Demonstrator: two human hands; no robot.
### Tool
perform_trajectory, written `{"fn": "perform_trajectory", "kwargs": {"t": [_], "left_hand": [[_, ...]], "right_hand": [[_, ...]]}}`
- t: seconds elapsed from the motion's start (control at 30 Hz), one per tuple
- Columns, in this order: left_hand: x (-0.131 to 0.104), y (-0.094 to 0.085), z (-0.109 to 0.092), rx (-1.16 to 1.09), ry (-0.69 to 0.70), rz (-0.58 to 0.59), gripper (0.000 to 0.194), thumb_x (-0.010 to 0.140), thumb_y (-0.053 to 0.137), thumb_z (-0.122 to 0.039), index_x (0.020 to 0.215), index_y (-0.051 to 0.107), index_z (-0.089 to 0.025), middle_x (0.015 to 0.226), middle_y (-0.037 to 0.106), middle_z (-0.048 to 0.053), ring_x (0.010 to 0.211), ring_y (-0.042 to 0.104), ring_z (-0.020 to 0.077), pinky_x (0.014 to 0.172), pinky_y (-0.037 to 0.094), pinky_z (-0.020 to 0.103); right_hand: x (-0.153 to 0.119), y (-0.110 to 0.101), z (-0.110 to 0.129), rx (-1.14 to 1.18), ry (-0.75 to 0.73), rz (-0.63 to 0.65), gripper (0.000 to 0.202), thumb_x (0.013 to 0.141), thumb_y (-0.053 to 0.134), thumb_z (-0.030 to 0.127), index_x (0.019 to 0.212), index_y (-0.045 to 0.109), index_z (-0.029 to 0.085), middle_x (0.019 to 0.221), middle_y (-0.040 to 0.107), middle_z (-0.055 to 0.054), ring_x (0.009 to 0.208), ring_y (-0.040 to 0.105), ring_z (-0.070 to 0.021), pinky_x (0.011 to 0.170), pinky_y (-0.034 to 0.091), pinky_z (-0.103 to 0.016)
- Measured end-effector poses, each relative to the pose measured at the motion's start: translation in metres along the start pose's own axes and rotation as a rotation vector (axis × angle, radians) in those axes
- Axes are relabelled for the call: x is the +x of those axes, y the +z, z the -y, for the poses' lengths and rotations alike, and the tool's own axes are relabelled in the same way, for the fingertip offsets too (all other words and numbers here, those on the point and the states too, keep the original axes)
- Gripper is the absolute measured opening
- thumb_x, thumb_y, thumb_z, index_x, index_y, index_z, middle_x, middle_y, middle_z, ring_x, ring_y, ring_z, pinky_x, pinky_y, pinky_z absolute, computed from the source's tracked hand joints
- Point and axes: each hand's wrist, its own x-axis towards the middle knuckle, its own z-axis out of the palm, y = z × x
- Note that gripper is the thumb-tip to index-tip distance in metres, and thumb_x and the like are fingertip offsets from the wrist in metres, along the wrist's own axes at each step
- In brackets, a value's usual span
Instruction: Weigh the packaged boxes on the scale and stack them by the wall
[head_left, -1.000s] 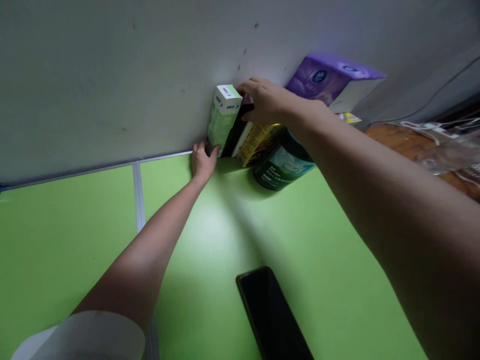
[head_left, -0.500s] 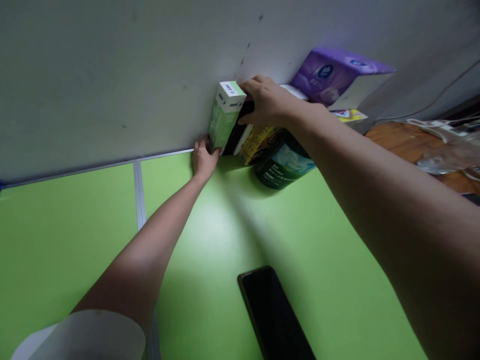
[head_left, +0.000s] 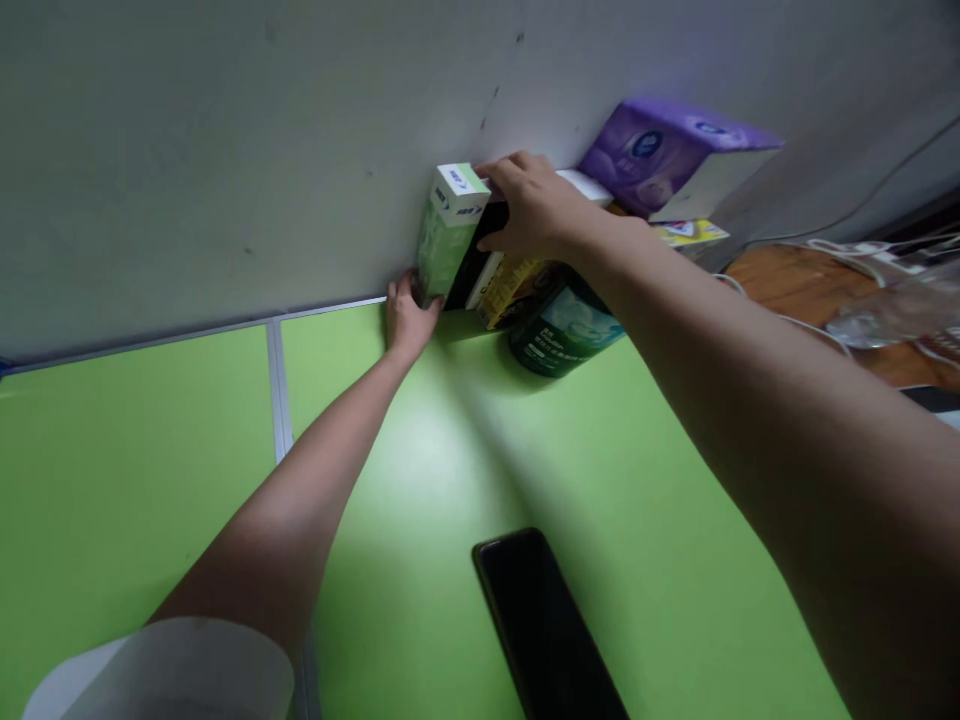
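Note:
A tall green-and-white box [head_left: 448, 235] stands upright against the wall. My left hand [head_left: 410, 318] grips its lower end, thumb at the front and fingers at the left side. Just right of it is a black box [head_left: 472, 262], partly covered. My right hand [head_left: 529, 205] curls over the top of this black box, thumb on its near face. A yellow patterned box [head_left: 504, 297] stands beside these two. A dark green tub [head_left: 562, 335] sits in front, its upper part hidden by my right forearm.
On the green table [head_left: 420, 530] lies a black phone [head_left: 551, 625] near me. A purple tissue pack [head_left: 630, 160] rests on other boxes at the back right. Farther right, a brown wooden surface [head_left: 780, 275] carries white cables and a clear plastic bottle [head_left: 877, 310].
Both hands keep their places on the boxes. The view has shifted very slightly, so the tissue pack and right forearm appear a little farther left.

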Motion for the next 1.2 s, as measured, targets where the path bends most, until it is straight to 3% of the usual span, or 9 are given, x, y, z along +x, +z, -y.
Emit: {"fn": "perform_trajectory", "kwargs": {"t": [0.13,0.23,0.37,0.53,0.7,0.8,0.9,1.03,1.2], "left_hand": [[-0.004,-0.003,-0.004,-0.018,-0.018,0.005,0.065,0.075,0.075,-0.014,0.134,0.048,-0.013,0.128,0.056,0.018,0.121,0.058,0.029,0.105,0.044,0.036],[-0.008,-0.009,-0.008,-0.069,-0.053,0.001,0.066,0.075,0.069,-0.008,0.136,0.045,-0.011,0.132,0.053,0.019,0.123,0.056,0.0271,0.107,0.042,0.035],[-0.019,-0.039,-0.01,-0.108,-0.093,0.089,0.051,0.077,0.055,0.0,0.127,0.054,-0.008,0.129,0.056,0.02,0.121,0.057,0.0266,0.108,0.043,0.04],[-0.07,-0.143,-0.005,-0.132,-0.008,0.328,0.032,0.079,0.05,-0.002,0.102,0.07,-0.013,0.105,0.071,0.009,0.101,0.066,0.0203,0.097,0.052,0.04],[-0.163,-0.272,-0.007,-0.034,0.134,0.718,0.05,0.086,0.054,-0.014,0.135,0.056,-0.021,0.13,0.063,0.011,0.118,0.061,0.0238,0.103,0.049,0.043],[-0.201,-0.329,-0.003,0.043,0.089,0.767,0.06,0.091,0.054,-0.024,0.148,0.038,-0.022,0.141,0.054,0.014,0.125,0.056,0.0275,0.104,0.048,0.045],[-0.21,-0.372,0.016,0.109,0.069,0.642,0.049,0.092,0.046,-0.018,0.141,0.045,-0.018,0.133,0.06,0.014,0.117,0.061,0.0255,0.1,0.051,0.043],[-0.191,-0.418,0.065,0.155,0.089,0.4,0.041,0.087,0.04,-0.007,0.122,0.06,-0.014,0.119,0.067,0.013,0.11,0.064,0.023,0.099,0.051,0.041],[-0.138,-0.479,0.14,0.061,-0.193,-0.329,0.05,0.073,0.052,0.003,0.118,0.062,-0.016,0.128,0.06,0.013,0.124,0.057,0.025,0.11,0.044,0.041]], "right_hand": [[-0.011,-0.01,0.014,0.015,0.062,-0.056,0.073,0.072,0.076,0.009,0.138,0.046,0.005,0.138,0.049,-0.021,0.127,0.046,-0.0307,0.106,0.036,-0.046],[-0.034,-0.011,0.03,0.006,0.079,-0.176,0.051,0.082,0.062,0.008,0.131,0.051,0.002,0.132,0.054,-0.022,0.124,0.049,-0.0314,0.104,0.039,-0.048],[-0.085,0.004,0.055,0.075,-0.026,-0.17,0.024,0.083,0.054,0.009,0.106,0.064,0.012,0.111,0.064,-0.016,0.105,0.061,-0.0289,0.086,0.051,-0.043],[-0.143,0.022,0.114,0.312,-0.231,0.08,0.021,0.089,0.048,0.013,0.098,0.067,0.014,0.096,0.07,-0.013,0.084,0.069,-0.0229,0.072,0.055,-0.034],[-0.161,0.013,0.212,0.466,-0.481,0.361,0.031,0.09,0.051,0.014,0.119,0.062,0.016,0.114,0.07,-0.014,0.101,0.069,-0.0273,0.086,0.057,-0.043],[-0.156,0.008,0.272,0.498,-0.603,0.485,0.035,0.088,0.051,0.013,0.122,0.059,0.015,0.117,0.069,-0.016,0.103,0.068,-0.0293,0.086,0.057,-0.046],[-0.138,0.015,0.325,0.519,-0.659,0.571,0.035,0.087,0.05,0.013,0.121,0.058,0.012,0.112,0.069,-0.018,0.099,0.067,-0.031,0.085,0.058,-0.05],[-0.099,0.049,0.386,0.62,-0.627,0.615,0.05,0.086,0.053,0.018,0.136,0.05,0.01,0.131,0.061,-0.022,0.118,0.061,-0.0341,0.101,0.049,-0.058],[-0.038,0.1,0.464,1.159,-0.272,0.594,0.062,0.083,0.059,0.03,0.142,0.045,0.019,0.145,0.053,-0.016,0.13,0.054,-0.0276,0.11,0.043,-0.053]]}}
